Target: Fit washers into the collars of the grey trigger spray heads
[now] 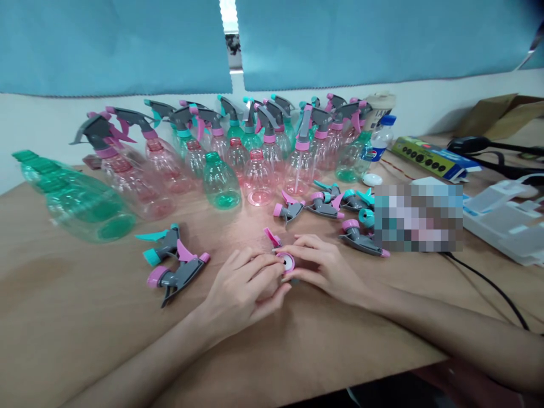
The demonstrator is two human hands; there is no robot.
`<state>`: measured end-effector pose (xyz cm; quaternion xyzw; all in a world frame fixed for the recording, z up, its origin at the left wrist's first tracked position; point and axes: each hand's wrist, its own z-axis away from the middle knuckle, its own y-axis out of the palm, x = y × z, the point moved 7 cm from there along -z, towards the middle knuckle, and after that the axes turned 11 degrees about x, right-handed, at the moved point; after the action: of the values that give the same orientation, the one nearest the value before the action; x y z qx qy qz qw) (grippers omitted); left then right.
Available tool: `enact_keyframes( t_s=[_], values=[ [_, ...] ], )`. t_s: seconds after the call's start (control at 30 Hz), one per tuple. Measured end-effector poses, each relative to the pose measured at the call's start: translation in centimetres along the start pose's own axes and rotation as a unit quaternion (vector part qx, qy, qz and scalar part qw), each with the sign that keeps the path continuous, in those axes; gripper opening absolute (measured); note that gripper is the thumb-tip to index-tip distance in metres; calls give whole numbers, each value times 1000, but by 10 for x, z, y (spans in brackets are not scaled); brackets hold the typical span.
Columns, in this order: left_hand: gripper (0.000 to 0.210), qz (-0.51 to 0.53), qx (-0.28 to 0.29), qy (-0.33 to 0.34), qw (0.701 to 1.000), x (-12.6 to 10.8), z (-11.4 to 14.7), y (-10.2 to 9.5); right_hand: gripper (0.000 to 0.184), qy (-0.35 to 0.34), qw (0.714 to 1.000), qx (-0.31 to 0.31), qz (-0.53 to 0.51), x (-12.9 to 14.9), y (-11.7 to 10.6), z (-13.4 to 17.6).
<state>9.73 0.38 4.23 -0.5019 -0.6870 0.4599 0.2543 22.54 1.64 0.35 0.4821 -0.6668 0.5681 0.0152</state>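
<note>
Both my hands hold one pink and grey trigger spray head (pixel 288 262) low over the table, its round pink collar turned up toward me. My left hand (pixel 249 286) is closed on its left side, fingertips at the collar's rim. From the right, my right hand (pixel 321 263) pinches the collar between thumb and fingers. The pink trigger (pixel 272 237) sticks out beyond my fingers; much of the grey body is hidden. To the left lie a teal-collared spray head (pixel 164 246) and a pink-collared spray head (pixel 181 276). Several more loose spray heads (pixel 325 204) lie beyond my right hand.
Clear green (pixel 221 184) and pink bottles (pixel 259 181) without heads stand behind, before rows of bottles with spray heads. Green bottles (pixel 80 198) stand at left. At right are a Pepsi bottle (pixel 378 144), a long box (pixel 433 158), a plastic organiser (pixel 510 215) and a black cable (pixel 488 283).
</note>
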Motion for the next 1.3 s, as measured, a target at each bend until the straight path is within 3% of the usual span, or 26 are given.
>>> enact_keyframes(
  t_s=[0.37,0.87,1.3],
  values=[
    [15,-61,22,0,998,-6,1,6,27,-9,1000,6,13,2,1,1],
    [16,-117,-20,-30,992,-9,0,-3,29,11,1000,7,4,1,0,0],
    [11,-81,-29,-45,995,-1,3,-8,26,-7,1000,8,-4,4,-3,-1]
  ],
)
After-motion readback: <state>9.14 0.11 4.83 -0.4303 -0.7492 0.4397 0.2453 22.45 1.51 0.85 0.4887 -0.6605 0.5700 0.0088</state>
